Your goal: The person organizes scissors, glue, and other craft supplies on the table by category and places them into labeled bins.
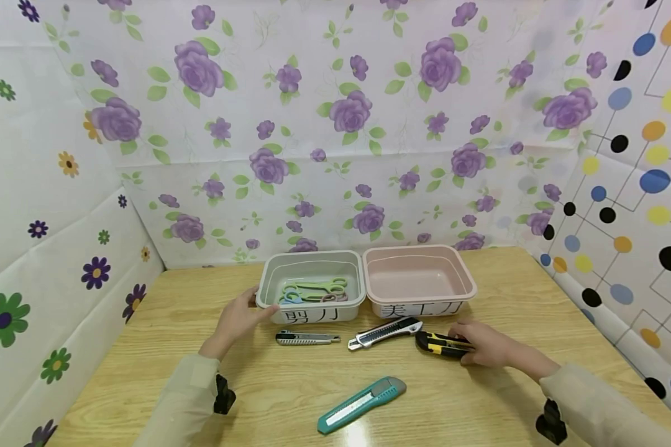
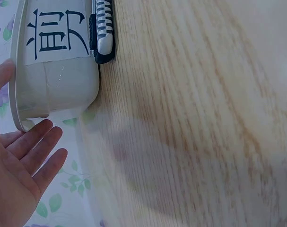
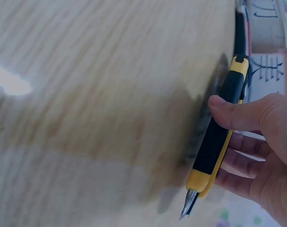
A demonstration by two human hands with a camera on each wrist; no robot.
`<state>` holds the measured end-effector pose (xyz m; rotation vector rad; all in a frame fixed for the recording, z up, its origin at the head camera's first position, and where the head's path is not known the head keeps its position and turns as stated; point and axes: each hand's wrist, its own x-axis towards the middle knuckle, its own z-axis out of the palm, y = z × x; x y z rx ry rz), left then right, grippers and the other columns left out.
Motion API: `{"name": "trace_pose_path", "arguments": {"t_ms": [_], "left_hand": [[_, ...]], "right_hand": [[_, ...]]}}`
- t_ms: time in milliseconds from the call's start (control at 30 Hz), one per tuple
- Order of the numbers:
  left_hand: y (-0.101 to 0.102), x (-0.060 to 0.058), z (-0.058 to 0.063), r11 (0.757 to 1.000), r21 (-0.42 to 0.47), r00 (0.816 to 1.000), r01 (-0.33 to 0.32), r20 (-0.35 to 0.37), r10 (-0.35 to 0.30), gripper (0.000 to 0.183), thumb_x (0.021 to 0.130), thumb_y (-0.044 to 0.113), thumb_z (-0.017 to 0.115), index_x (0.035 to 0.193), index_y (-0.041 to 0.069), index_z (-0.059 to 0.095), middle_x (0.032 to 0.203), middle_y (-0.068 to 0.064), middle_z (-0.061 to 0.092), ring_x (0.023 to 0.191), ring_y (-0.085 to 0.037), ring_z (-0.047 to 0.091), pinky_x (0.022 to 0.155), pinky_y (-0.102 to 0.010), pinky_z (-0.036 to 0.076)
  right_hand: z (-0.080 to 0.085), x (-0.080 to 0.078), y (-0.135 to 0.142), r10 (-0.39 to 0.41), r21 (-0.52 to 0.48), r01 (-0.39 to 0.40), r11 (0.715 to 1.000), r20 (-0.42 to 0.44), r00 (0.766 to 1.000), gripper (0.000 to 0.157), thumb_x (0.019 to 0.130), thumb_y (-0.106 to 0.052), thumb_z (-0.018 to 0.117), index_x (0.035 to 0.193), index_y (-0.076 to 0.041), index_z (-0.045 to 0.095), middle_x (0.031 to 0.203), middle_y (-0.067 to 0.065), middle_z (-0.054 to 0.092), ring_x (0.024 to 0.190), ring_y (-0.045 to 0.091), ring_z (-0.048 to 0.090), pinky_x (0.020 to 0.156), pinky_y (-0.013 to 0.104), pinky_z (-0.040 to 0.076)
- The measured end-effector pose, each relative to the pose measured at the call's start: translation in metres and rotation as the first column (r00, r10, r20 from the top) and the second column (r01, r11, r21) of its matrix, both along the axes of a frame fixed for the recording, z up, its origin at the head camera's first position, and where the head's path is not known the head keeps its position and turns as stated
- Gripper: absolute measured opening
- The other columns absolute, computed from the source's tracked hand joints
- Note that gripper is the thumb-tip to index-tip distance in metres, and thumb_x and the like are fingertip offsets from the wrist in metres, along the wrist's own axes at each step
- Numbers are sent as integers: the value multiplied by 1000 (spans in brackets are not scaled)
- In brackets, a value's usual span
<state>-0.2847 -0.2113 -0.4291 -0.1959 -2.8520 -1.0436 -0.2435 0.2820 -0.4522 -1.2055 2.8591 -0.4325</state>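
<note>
At the left front corner of a grey plastic bin (image 1: pixel 313 315), my left hand (image 1: pixel 240 320) holds the rim, thumb at the front and fingers along the side. Inside the bin lie several scissors (image 1: pixel 313 287) with green, blue and pink handles. My right hand (image 1: pixel 483 343) pinches a black-and-yellow utility knife (image 3: pixel 214 142) between thumb and fingers, low over the table. Left of it lies a white-and-black utility knife (image 1: pixel 386 332). A slim silver-and-black utility knife (image 1: pixel 307 338) lies before the grey bin. Nearer the front rests a teal utility knife (image 1: pixel 362 405).
A pink bin (image 1: pixel 419 305) stands right beside the grey one, with nothing visible inside. Both have paper labels with black characters on their fronts. Behind the wooden table (image 1: pixel 246 403) hangs a flowered cloth (image 1: pixel 313 124); patterned cloths cover both sides.
</note>
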Motion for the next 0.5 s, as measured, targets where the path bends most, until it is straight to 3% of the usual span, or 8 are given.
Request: {"name": "trace_pose_path", "arguments": {"t_ms": [300, 500], "left_hand": [[-1, 0, -3, 1000, 7, 1000, 0, 4, 0, 74, 80, 45, 65, 135, 2, 39, 108, -14, 62, 100, -29, 57, 83, -48, 43], [-1, 0, -3, 1000, 10, 1000, 9, -5, -9, 75, 80, 47, 64, 135, 2, 40, 109, -15, 62, 100, -29, 57, 84, -49, 43]], "right_hand": [[21, 2, -16, 17, -9, -17, 1000, -7, 1000, 40, 63, -3, 75, 100, 4, 61, 97, 11, 59, 88, 25, 56, 76, 39, 47], [29, -6, -23, 48, -32, -49, 998, -45, 998, 39, 61, -2, 76, 97, 1, 64, 96, 9, 61, 88, 23, 57, 75, 39, 48]]}}
